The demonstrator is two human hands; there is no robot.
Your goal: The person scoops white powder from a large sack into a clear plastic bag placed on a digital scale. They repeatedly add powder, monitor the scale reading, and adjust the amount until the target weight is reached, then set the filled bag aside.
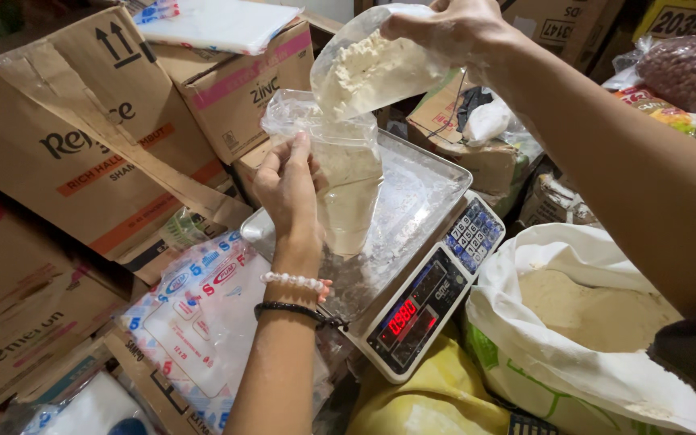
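Flour-like powder tips from a clear scoop (372, 68) gripped in the right hand (453, 28), fingers closed over its top, into a clear plastic bag (340, 173). The left hand (287, 189) pinches the bag's rim, holding it upright on the steel tray of a digital scale (420, 242) (red digits lit). Just right of the scale an open white sack (573, 322) holds what looks like the same powder. Cardboard boxes (82, 145) crowd the left, with a printed pack of bags (195, 322) below.
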